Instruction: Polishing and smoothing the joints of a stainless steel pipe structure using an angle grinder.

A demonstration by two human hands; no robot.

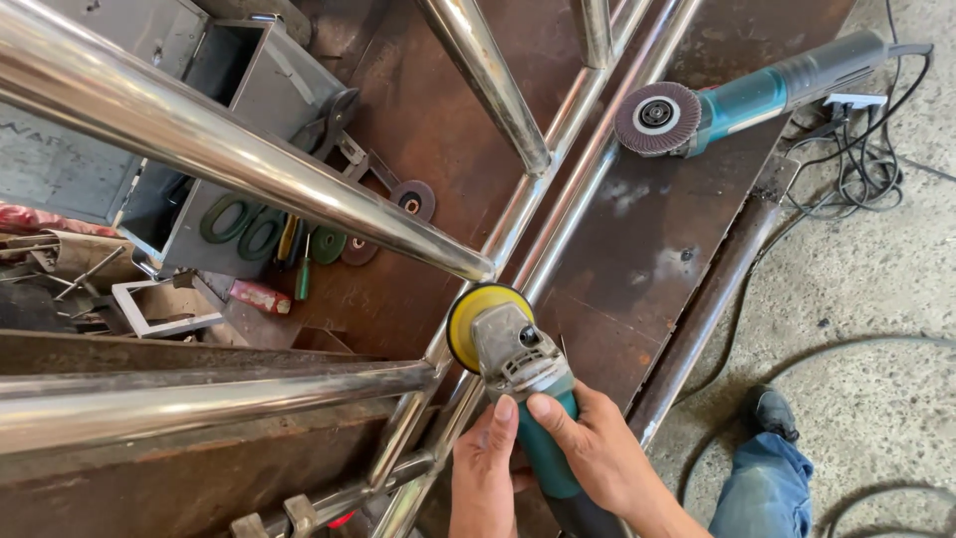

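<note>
Rusty steel workbench [637, 249], steel tube frame [558, 149], left hand [485, 468] and right hand [596, 448] both clasping teal angle grinder [518, 374]

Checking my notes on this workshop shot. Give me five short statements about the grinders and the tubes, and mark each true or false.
1. Both hands, left hand and right hand, grip the green angle grinder. True.
2. Its disc is yellow. True.
3. The second grinder hangs from the steel tube frame. False: it lies on the rusty steel table, untouched.
4. The held grinder's disc is near a tube joint. True.
5. The spare discs lie on the concrete floor. False: they lie on the table beside a grey metal box.
</note>
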